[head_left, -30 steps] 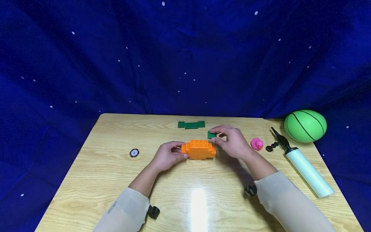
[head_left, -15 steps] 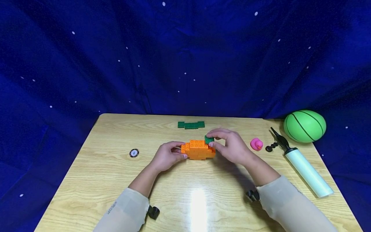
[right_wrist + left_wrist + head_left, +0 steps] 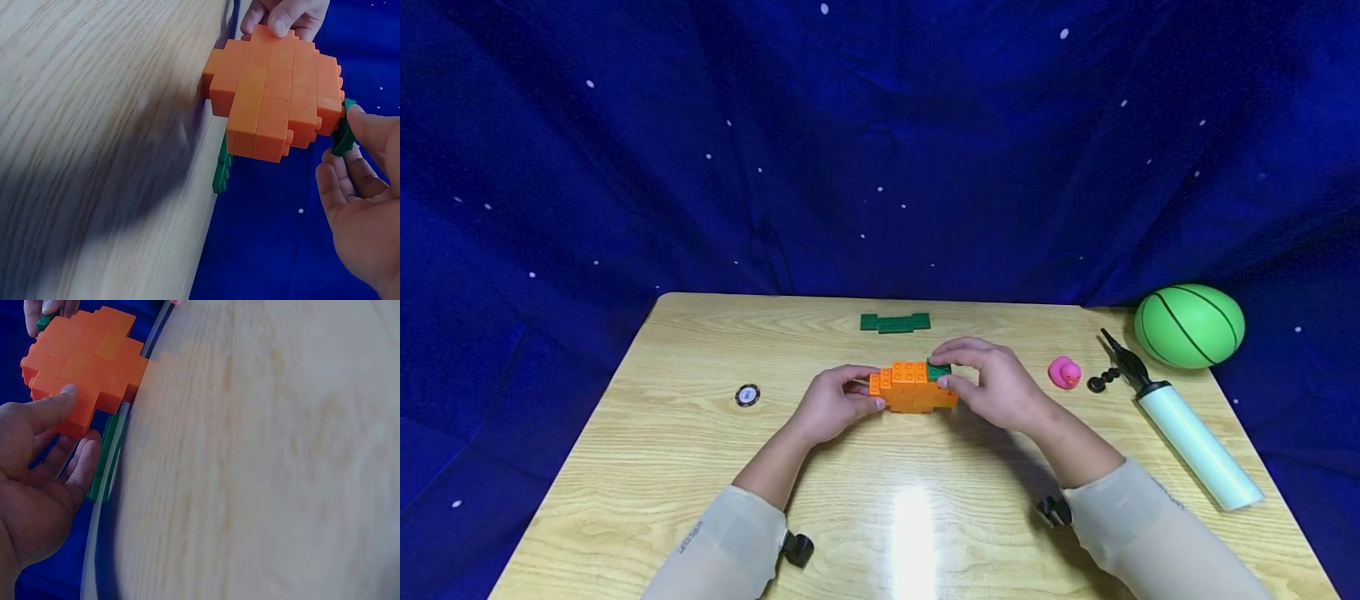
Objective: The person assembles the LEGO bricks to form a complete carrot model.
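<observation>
The orange block model [image 3: 914,386] stood in the middle of the counter [image 3: 700,450], with a small green brick [image 3: 938,371] on its top right corner. The right hand [image 3: 992,385] pinched that green brick, while the left hand [image 3: 835,403] gripped the model's left end. Behind the model lay a strip of green bricks [image 3: 895,322]; right of it sat a pink duck [image 3: 1064,372], a pump [image 3: 1187,437] and a green ball [image 3: 1189,325].

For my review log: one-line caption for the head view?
Right hand pinches green brick onto orange block build; left hand steadies it.

A light wooden table [image 3: 662,433] stands before a dark-blue, white-speckled cloth backdrop [image 3: 700,150].
</observation>
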Motion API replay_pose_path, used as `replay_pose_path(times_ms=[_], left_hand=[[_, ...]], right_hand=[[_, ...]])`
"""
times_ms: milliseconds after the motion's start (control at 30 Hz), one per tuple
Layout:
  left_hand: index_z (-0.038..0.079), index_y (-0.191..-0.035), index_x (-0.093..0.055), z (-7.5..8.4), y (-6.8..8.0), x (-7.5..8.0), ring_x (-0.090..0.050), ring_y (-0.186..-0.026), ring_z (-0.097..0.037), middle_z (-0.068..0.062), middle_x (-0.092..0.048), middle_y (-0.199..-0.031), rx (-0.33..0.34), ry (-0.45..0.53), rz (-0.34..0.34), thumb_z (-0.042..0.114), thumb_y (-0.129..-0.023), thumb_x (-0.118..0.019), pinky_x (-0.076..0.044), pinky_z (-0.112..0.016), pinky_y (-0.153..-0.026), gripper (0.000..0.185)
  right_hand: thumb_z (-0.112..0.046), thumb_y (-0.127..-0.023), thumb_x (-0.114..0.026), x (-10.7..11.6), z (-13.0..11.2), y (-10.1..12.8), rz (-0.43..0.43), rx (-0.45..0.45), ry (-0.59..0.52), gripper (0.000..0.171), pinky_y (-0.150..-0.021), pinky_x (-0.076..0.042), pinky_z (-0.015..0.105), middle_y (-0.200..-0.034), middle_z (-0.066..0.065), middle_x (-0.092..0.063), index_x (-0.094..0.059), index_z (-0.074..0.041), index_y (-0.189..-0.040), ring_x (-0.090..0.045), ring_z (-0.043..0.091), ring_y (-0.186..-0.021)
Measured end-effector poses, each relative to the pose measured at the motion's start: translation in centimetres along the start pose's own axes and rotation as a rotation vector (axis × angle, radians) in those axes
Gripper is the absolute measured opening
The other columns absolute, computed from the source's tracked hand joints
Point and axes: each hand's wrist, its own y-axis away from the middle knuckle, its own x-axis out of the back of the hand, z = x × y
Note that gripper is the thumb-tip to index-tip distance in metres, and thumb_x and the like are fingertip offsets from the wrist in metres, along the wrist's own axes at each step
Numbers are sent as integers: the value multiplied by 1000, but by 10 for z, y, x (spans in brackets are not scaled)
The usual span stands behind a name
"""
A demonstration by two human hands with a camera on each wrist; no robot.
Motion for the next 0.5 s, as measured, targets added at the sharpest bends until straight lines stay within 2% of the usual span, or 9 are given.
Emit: replay_pose_path(times_ms=[267, 500], left_hand=[[14, -128, -73, 1, 1, 0, -69, -98, -17, -4, -70, -116, 4, 11, 6, 13, -87, -86, -60, -32, -83, 44], [14, -128, -73, 1, 0, 0, -69, -96, -16, -2, -71, -113, -8, -25, 15, 16, -86, -87, -59, -33, -83, 44]], right_hand=[[-12, -95, -76, 0, -4, -2, -14, 16, 36, 24, -104, -50, 52, -126, 5, -70, -77, -10, -119, -64, 29, -122], [-12, -95, -76, 1, -5, -4, -31, 29, 80, 22, -107, -48, 52, -124, 7, -69, -77, -8, -117, -63, 30, -121]])
